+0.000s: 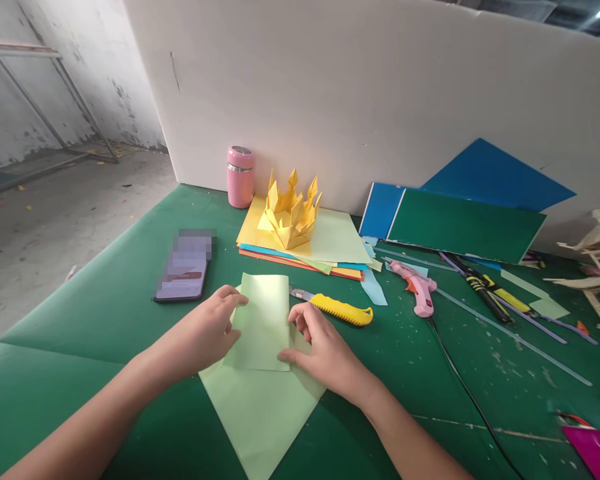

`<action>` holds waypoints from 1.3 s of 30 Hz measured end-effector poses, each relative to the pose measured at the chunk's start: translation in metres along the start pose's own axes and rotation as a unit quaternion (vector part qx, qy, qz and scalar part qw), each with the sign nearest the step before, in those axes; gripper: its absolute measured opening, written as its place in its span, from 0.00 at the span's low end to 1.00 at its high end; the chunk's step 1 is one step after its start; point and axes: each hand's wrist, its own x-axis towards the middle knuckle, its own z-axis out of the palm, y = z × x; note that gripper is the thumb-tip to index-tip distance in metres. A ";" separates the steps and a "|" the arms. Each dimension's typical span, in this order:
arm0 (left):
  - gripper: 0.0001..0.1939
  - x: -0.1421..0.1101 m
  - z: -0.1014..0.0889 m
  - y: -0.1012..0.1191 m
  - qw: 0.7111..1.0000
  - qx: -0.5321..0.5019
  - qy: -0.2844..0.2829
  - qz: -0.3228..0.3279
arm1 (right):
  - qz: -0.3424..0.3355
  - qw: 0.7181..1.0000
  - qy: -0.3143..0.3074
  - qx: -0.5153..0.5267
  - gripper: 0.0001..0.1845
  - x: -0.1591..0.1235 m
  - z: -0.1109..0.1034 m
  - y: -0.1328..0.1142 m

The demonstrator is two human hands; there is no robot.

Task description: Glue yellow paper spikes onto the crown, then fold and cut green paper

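A folded light green paper [264,327] lies on top of a larger light green sheet [267,417], whose corner points toward me. My left hand [219,327] grips the folded paper at its left edge, with fingertips near the upper part and the thumb lower down. At the opposite edge, my right hand [316,343] has its thumb on the paper's lower right and its fingers curled beside the side. A yellow utility knife [343,310] lies just beyond my right hand, its blade end close to the paper.
A yellow paper crown [291,217] stands on stacked coloured paper [343,240]. Behind it are a pink flask [241,177] and a white board [330,87]. A phone [185,267] lies left; a pink glue gun [416,287], its cord and pliers [487,297] lie right on the green table [105,287].
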 end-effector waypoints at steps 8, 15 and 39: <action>0.21 -0.001 0.002 -0.002 1.000 -0.016 0.018 0.011 | -0.006 0.998 -0.063 0.001 0.16 -0.002 -0.011 -0.003; 0.21 -0.001 0.001 0.000 1.000 0.003 0.013 0.019 | -0.023 0.996 -0.086 0.004 0.14 -0.002 -0.013 -0.002; 0.21 -0.004 0.006 0.000 0.998 0.049 0.026 0.043 | -0.191 0.962 0.079 -0.177 0.18 -0.003 0.020 -0.004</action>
